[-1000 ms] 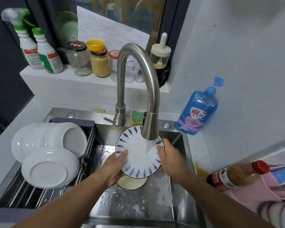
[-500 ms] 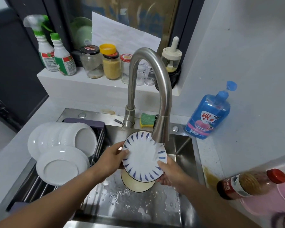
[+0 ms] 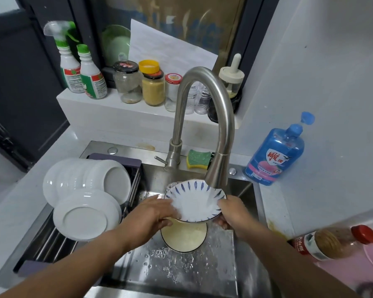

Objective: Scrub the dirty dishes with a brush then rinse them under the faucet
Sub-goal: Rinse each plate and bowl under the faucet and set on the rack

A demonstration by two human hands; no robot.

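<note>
The left hand (image 3: 151, 214) and right hand (image 3: 233, 214) grip the patterned plate (image 3: 196, 203) just under the faucet (image 3: 218, 173), above a cream dish (image 3: 183, 237) in the sink (image 3: 181, 276). White plates (image 3: 84, 214) lean in the rack (image 3: 136, 175) beside.

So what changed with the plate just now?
The blue-patterned plate tipped from upright to much flatter under the faucet, and the left hand slid its fingers over its face. The right hand still holds its rim; the cream plate in the sink stayed put.
</note>
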